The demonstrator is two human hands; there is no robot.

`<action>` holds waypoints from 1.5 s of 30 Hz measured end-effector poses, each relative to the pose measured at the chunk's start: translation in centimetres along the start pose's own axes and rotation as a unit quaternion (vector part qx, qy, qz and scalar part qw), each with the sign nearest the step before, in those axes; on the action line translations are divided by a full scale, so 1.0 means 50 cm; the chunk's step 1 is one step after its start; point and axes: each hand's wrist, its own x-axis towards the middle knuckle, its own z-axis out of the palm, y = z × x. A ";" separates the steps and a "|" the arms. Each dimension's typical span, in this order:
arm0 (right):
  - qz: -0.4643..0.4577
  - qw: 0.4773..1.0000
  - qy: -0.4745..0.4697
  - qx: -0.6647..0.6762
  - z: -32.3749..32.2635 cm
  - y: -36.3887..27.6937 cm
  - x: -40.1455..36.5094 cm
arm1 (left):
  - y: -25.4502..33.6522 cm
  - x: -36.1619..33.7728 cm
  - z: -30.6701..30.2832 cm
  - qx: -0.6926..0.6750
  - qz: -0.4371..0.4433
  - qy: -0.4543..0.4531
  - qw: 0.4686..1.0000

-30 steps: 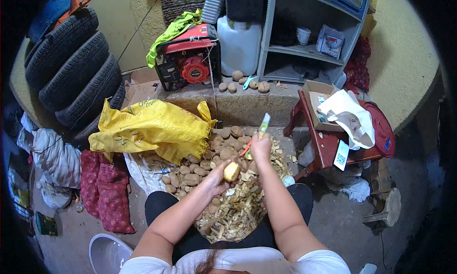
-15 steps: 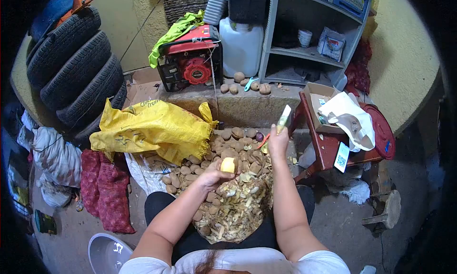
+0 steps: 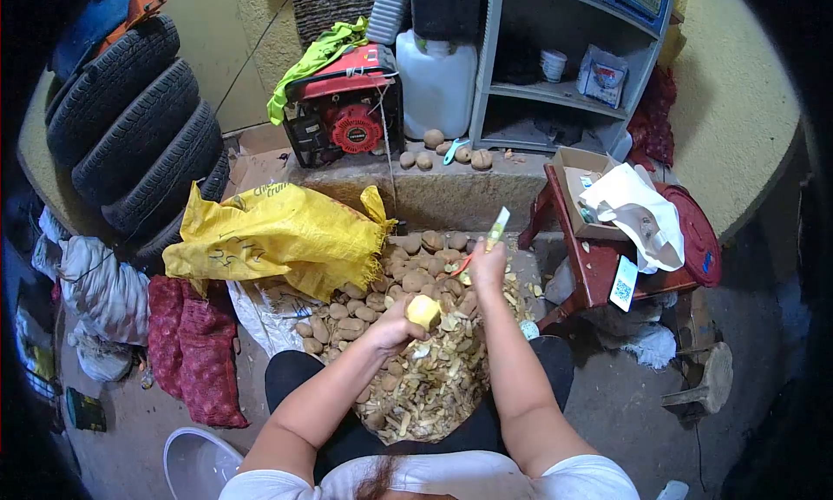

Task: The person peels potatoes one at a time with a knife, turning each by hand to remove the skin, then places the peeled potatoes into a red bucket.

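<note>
My left hand [image 3: 396,328] is closed around a peeled yellow potato [image 3: 423,312], low over the pile. To its right, my right hand [image 3: 488,267] grips a peeler [image 3: 496,226]; its pale, greenish end sticks up above the fist, and an orange part shows at the lower left. A gap separates the peeler from the potato. Unpeeled brown potatoes [image 3: 349,326] lie beyond and to the left of my hands. Below them, a heap of peelings [image 3: 425,391] spreads between my legs.
A yellow sack [image 3: 269,240] lies at the left, beside red net bags [image 3: 193,352]. A grey basin [image 3: 200,465] stands front left. At right is a red-brown stool [image 3: 599,274] bearing a box. A generator [image 3: 347,109] and turquoise peeler [image 3: 453,151] sit on the ledge.
My right hand has moved down and left with the peeler, nearer the potato. My left hand has shifted slightly right, and more of the potato's yellow surface shows.
</note>
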 end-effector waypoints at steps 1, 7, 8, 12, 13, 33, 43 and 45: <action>0.021 0.999 -0.021 0.037 0.006 0.021 0.021 | 0.001 0.003 -0.008 -0.032 -0.014 0.009 0.999; 0.007 0.997 -0.039 0.072 0.023 0.014 0.006 | 0.025 0.004 -0.001 -0.243 -0.076 0.095 0.962; -0.003 0.996 -0.042 0.080 0.027 0.004 -0.005 | 0.020 0.013 -0.003 -0.259 -0.082 0.109 0.956; -0.062 0.992 -0.047 0.099 -0.008 -0.088 -0.075 | -0.013 0.038 -0.025 -0.241 -0.070 0.104 0.962; -0.082 0.991 -0.041 0.096 0.000 -0.084 -0.078 | -0.013 0.038 -0.019 -0.241 -0.070 0.104 0.962; -0.023 0.994 -0.091 0.047 0.012 -0.044 -0.055 | -0.011 0.026 0.011 -0.091 -0.057 0.145 0.984; 0.007 0.998 -0.034 0.060 -0.010 -0.013 0.002 | 0.008 0.023 -0.007 -0.101 -0.032 0.098 0.990; 0.018 0.998 0.007 0.057 -0.007 0.004 0.015 | 0.027 0.010 -0.004 -0.113 -0.047 0.065 0.990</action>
